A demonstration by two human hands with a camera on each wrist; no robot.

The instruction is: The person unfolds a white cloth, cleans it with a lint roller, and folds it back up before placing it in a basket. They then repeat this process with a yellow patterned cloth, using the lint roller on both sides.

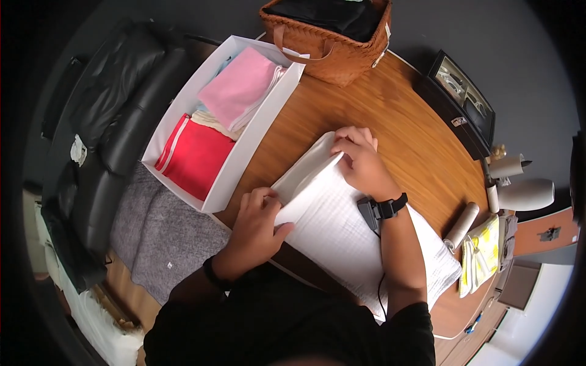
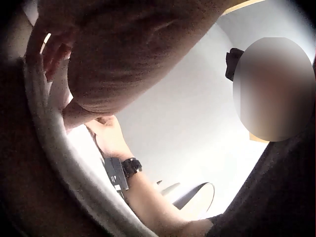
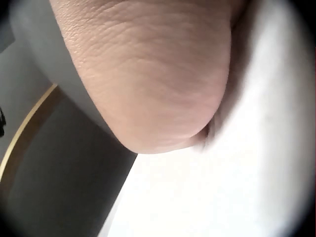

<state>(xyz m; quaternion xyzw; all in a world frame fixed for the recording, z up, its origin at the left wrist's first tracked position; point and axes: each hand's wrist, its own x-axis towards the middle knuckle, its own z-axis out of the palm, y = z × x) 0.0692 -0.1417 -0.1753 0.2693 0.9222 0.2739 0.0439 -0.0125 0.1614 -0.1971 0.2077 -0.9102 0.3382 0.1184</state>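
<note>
Underneath, a wooden bench (image 1: 366, 100). Across its near side, a folded white cloth (image 1: 342, 226). To the left, a long white box (image 1: 262, 134) with pink cloth (image 1: 241, 82) and red cloth (image 1: 195, 155) inside. At the box's far end, a woven basket (image 1: 342, 67). Off to the right, a black case (image 1: 448, 113). At the white cloth's far edge, a pinch by the right hand (image 1: 363, 165) at one end, a hold by the left hand (image 1: 253, 232), with curled fingers, at the other.
</note>
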